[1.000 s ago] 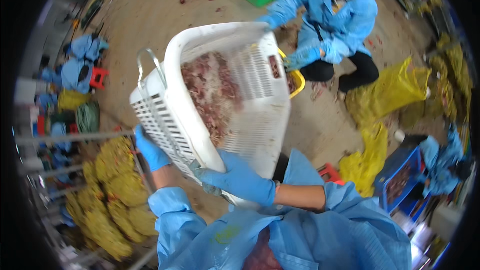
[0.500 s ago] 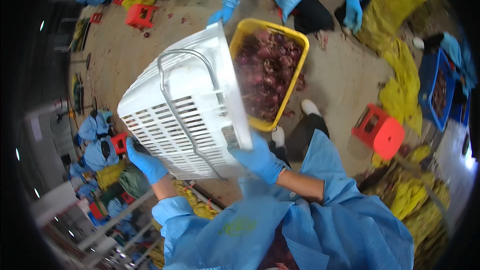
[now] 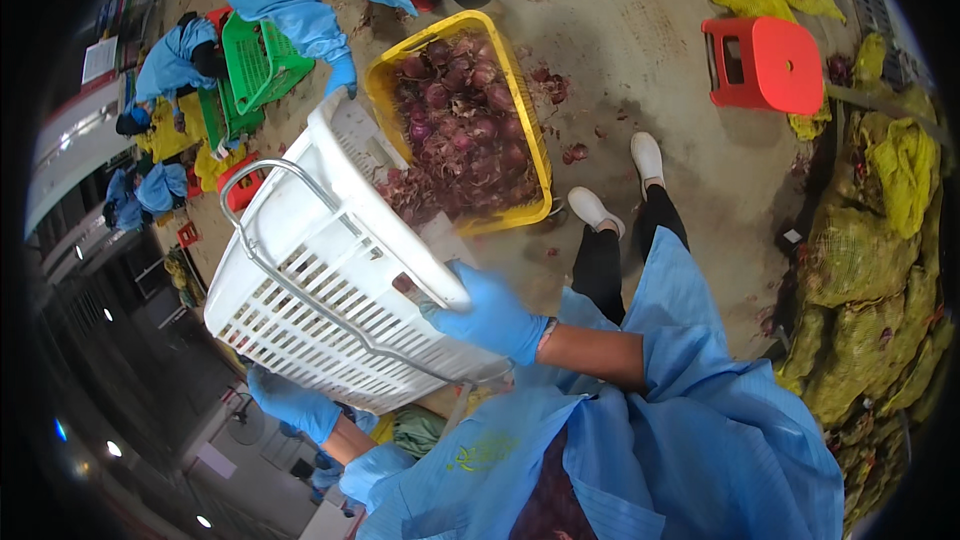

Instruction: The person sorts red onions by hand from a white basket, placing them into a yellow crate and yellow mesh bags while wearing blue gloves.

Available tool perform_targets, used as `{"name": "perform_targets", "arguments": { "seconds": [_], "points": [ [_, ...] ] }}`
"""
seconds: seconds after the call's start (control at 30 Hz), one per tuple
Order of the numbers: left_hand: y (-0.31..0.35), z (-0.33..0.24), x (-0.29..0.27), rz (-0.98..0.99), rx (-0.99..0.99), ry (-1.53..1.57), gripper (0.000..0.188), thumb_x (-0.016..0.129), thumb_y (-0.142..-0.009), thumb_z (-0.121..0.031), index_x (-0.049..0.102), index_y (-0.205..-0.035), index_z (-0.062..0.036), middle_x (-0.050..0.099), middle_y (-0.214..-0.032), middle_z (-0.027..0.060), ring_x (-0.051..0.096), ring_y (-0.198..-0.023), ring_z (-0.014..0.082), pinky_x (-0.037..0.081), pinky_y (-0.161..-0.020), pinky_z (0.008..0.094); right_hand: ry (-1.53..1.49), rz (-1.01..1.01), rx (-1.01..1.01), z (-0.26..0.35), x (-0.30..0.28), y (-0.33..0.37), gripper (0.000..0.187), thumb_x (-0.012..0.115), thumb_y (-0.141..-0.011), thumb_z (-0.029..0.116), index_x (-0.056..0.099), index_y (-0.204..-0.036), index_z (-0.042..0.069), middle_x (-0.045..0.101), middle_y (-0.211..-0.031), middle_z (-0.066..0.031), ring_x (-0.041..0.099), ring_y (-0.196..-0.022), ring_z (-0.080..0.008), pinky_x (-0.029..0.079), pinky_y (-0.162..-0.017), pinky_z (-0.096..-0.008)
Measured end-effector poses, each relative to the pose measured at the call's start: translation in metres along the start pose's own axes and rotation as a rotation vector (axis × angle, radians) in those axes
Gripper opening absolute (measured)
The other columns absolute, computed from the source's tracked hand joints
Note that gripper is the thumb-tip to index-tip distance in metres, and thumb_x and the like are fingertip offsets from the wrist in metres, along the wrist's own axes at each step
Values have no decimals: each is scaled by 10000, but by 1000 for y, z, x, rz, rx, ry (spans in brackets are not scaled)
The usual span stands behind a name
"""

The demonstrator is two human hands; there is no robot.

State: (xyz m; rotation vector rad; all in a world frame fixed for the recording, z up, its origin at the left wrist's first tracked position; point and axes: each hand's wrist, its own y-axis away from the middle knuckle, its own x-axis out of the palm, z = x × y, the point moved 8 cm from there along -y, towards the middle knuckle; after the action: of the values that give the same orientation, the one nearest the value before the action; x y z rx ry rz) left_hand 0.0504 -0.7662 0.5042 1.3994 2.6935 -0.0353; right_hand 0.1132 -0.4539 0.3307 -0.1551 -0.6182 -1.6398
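Note:
A white slatted plastic basket (image 3: pixel 330 280) with a metal wire handle (image 3: pixel 290 285) is tilted, its mouth toward a yellow crate (image 3: pixel 545 165). Red onions (image 3: pixel 470 125) with papery skins fill that crate, and some show at the basket's mouth. Blue-gloved, my right hand (image 3: pixel 490 315) grips the near end of the basket's rim. Under the basket's bottom my left hand (image 3: pixel 295 402), also blue-gloved, is closed against the lower edge; its fingertips are partly hidden. A co-worker's blue-gloved hand (image 3: pixel 341 73) is at the basket's far rim.
A red plastic stool (image 3: pixel 765 65) stands at the right. Yellow mesh sacks (image 3: pixel 860 250) are piled along the right side. Onion skins (image 3: pixel 575 153) litter the concrete floor beside the yellow crate. Green crates (image 3: pixel 262 62) and other people sit at the left.
The view has turned, so the stool and yellow crate sit higher in it. The white basket has tipped further, its mouth now at the yellow crate's edge. Both my hands keep their hold.

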Motion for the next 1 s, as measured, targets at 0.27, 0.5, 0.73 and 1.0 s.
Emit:
{"name": "perform_targets", "arguments": {
  "seconds": [0.27, 0.5, 0.73, 1.0],
  "points": [
    [33, -32, 48, 26, 67, -105, 458, 384, -953, -296, 565, -1214, 34, 611, -1223, 169, 610, -1077, 277, 459, -947, 407, -31, 77, -73, 16, -13, 5, 436, 736, -791, 330, 574, -1064, 31, 658, -801, -219, 669, -734, -372, 521, -660, -422],
    [44, -63, 63, 34, 254, -194, 387, 432, -950, -294, 610, -1101, 15, 630, -1119, 133, 587, -1063, 241, 443, -939, 399, -234, 29, 15, 10, -43, 2, 413, 728, -804, 299, 589, -1064, 10, 672, -852, -207, 676, -766, -347, 522, -685, -389],
    [67, -91, 70, -36, 299, -241, 379, 437, -954, -275, 617, -1103, 24, 655, -1090, 131, 611, -1032, 231, 456, -933, 382, -231, 91, 76, 27, -47, 19, 425, 732, -810, 309, 599, -1079, 8, 678, -873, -205, 683, -777, -315, 526, -717, -379],
    [79, -87, 39, -37, 246, -163, 398, 414, -954, -277, 605, -1131, 24, 641, -1134, 140, 602, -1054, 245, 451, -944, 391, -164, 101, -45, 50, -37, 43, 416, 728, -809, 329, 594, -1047, 16, 674, -852, -211, 681, -765, -354, 530, -691, -398]
  ]
}}
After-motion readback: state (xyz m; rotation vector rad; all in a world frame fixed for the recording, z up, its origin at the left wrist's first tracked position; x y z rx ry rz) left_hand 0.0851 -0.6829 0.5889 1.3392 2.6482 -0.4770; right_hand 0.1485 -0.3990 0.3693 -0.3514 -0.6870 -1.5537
